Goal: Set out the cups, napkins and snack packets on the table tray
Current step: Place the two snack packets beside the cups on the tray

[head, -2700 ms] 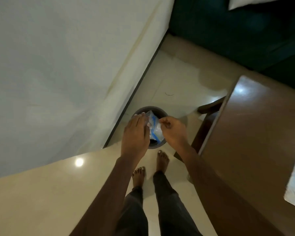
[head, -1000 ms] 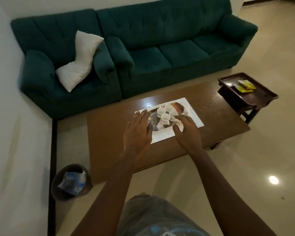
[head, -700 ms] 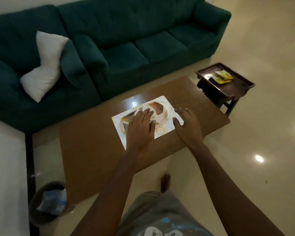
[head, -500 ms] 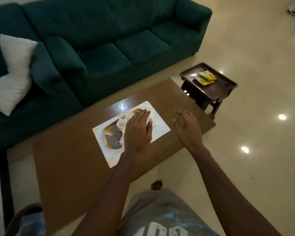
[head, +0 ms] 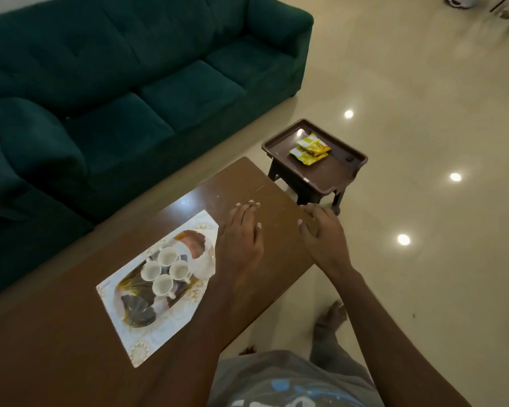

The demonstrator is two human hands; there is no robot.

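Several small white cups [head: 165, 271] stand clustered on a white patterned tray [head: 147, 345] lying on the brown coffee table [head: 56, 356]. Yellow-green snack packets [head: 309, 148] lie on a dark brown tray table [head: 329, 171] beyond the coffee table's right end. My left hand [head: 241, 239] hovers flat over the table just right of the white tray, fingers extended, holding nothing. My right hand [head: 321, 233] hangs past the table's right corner, fingers loosely curled and empty. No napkins are visible.
A dark green sofa [head: 135, 71] runs along the far side of the coffee table. Glossy beige floor [head: 423, 113] spreads to the right. My bare foot [head: 329, 315] and grey shirt show at the bottom.
I turned from the bin to the coffee table. My left hand lifted off the cups and slid right of the white tray; my right hand moved toward the small tray table.
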